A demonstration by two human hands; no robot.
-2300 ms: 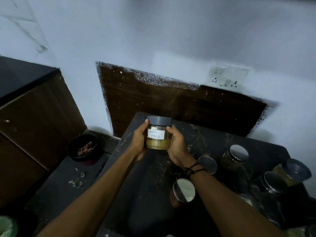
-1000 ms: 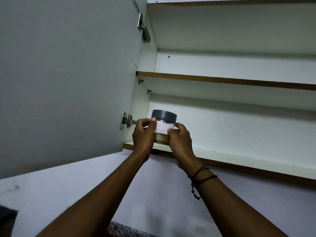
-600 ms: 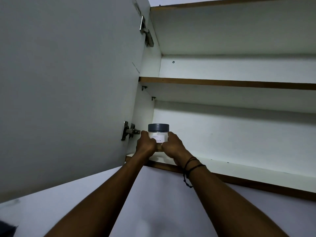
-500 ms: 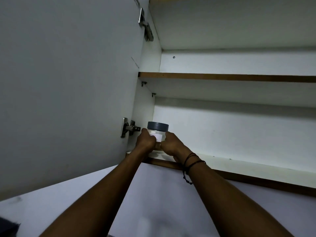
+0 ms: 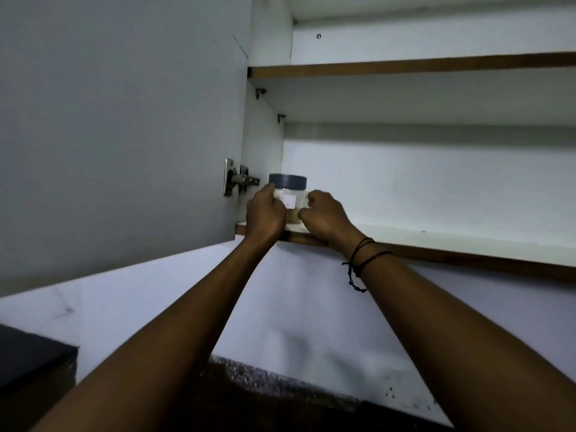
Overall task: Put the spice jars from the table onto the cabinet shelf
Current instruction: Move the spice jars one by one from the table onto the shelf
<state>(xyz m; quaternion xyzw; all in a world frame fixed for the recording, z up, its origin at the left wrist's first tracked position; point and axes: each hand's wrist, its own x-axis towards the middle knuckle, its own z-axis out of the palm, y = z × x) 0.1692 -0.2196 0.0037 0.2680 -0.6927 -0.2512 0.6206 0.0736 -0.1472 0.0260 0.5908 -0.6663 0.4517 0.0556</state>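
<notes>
Jar (image 5: 288, 186) upright on bottom shelf (image 5: 436, 240), left corner by the hinge (image 5: 237, 181), dead between left hand (image 5: 265, 215) and right hand (image 5: 324, 218). 2 grips clamped on its sides; exit looks straight back.

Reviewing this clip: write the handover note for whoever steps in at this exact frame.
Left hand: grips the spice jar on its left side.
Right hand: fingers curled against the jar's right side.
Jar: upright, grey lid on, at the far left end of the lower cabinet shelf, apparently resting on it.
Done: this jar is at the shelf.
Left: let go, withdraw, fetch any other jars; the table is out of view.
</notes>
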